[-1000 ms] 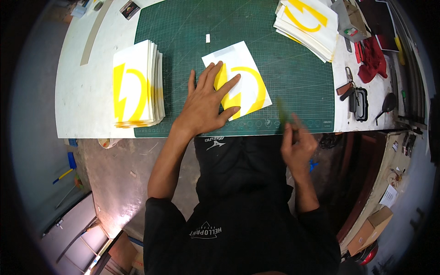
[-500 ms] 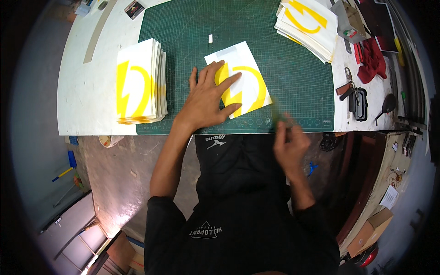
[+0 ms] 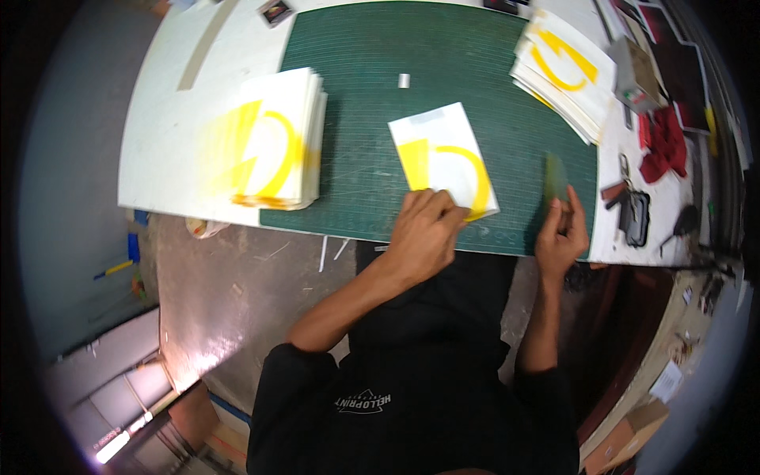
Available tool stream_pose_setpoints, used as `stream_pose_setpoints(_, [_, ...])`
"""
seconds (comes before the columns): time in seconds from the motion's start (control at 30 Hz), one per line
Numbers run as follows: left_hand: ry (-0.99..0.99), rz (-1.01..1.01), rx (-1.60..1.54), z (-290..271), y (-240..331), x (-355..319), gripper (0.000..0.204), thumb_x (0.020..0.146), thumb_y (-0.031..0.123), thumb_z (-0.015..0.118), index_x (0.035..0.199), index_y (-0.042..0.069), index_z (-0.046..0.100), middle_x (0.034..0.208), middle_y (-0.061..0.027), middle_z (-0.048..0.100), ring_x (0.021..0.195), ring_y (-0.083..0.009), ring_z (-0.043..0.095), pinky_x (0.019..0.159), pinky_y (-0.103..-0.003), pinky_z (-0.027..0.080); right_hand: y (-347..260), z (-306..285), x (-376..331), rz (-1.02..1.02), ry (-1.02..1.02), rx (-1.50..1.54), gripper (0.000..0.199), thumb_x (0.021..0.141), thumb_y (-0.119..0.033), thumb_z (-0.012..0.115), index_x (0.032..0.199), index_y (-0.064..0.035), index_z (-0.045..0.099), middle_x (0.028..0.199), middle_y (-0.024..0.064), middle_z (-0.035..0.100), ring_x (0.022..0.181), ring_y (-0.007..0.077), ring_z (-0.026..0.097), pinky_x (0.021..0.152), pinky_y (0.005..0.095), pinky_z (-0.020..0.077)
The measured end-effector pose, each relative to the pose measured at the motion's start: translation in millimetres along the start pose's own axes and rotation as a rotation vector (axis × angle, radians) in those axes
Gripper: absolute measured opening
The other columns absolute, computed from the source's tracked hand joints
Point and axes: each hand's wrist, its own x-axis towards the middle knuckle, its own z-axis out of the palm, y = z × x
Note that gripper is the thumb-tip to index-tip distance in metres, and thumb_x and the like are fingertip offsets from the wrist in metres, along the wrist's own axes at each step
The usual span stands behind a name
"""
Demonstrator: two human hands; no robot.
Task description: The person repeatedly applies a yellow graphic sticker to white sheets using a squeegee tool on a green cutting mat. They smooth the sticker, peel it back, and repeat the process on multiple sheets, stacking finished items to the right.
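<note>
A white sheet with a yellow printed shape (image 3: 451, 162) lies tilted on the green cutting mat (image 3: 364, 119). My left hand (image 3: 427, 229) is over its near edge, fingers bent and pressed together on the edge. To the right, apart from the sheet, my right hand (image 3: 562, 237) holds a thin, greenish, see-through flat strip (image 3: 555, 176) upright between thumb and fingers; blur hides its exact kind. A thick stack of similar white and yellow sheets (image 3: 289, 150) stands left of the mat's middle. Another stack (image 3: 562, 71) lies at the far right.
Beyond the sheet is a small white scrap (image 3: 404, 81). Along the right side are a grey box (image 3: 636, 75), red cloth (image 3: 663, 146), keys (image 3: 613, 191) and a black case (image 3: 636, 218). The white table's front edge (image 3: 182, 214) runs before me.
My left hand has gone from lying spread on the sheet to gripping its near edge. My right hand has moved right, away from the sheet, with the strip. The view has shifted.
</note>
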Motion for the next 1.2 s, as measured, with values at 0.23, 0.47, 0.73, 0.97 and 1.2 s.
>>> stream_pose_setpoints(0.23, [0.875,-0.252,-1.043,-101,-12,13,0.015,0.105,0.009,0.069,0.117,0.004,0.063,0.098,0.0009,0.065,0.087,-0.0062,0.06,0.08,-0.023,0.05,-3,1,-2,0.017,-0.006,0.047,0.035,0.102,0.0,0.069,0.135,0.0066,0.066,0.086,0.0062,0.073,0.061,0.0041,0.05,0.054,0.0232,0.039])
stream_pose_setpoints(0.47, [0.538,0.023,0.232,-209,-60,-40,0.021,0.09,-0.013,0.069,0.105,0.0,0.075,0.108,-0.0162,0.073,0.102,-0.0255,0.068,0.096,-0.036,0.051,8,-17,-3,-0.002,-0.116,-0.094,0.03,0.105,-0.01,0.067,0.133,0.0031,0.067,0.099,0.0107,0.07,0.087,0.0158,0.061,0.074,0.031,0.0495])
stream_pose_setpoints(0.73, [0.267,-0.229,0.332,-190,-81,-92,0.017,0.087,0.008,0.076,0.103,0.001,0.077,0.101,-0.0149,0.068,0.105,-0.0352,0.06,0.098,-0.046,0.047,0,-15,46,-0.266,-0.173,-0.333,0.028,0.094,-0.019,0.079,0.117,-0.0049,0.073,0.115,0.0163,0.065,0.116,0.0353,0.059,0.104,0.0479,0.0407])
stream_pose_setpoints(0.97, [0.39,-0.179,0.457,-182,-69,-93,0.035,0.092,0.008,0.073,0.126,0.0,0.07,0.119,-0.0189,0.069,0.119,-0.0367,0.061,0.113,-0.052,0.042,28,25,158,-0.474,-0.207,-0.404,0.042,0.092,-0.021,0.079,0.129,-0.002,0.07,0.133,0.0205,0.067,0.126,0.0375,0.061,0.111,0.0489,0.0414])
stream_pose_setpoints(1.2, [0.518,-0.017,0.335,-163,-47,-105,0.04,0.089,0.013,0.076,0.125,-0.002,0.069,0.115,-0.0193,0.07,0.108,-0.0343,0.067,0.113,-0.058,0.042,40,32,188,-0.517,-0.36,-0.479,0.028,0.092,-0.021,0.078,0.115,-0.0039,0.076,0.112,0.014,0.076,0.112,0.0318,0.068,0.111,0.0505,0.0413])
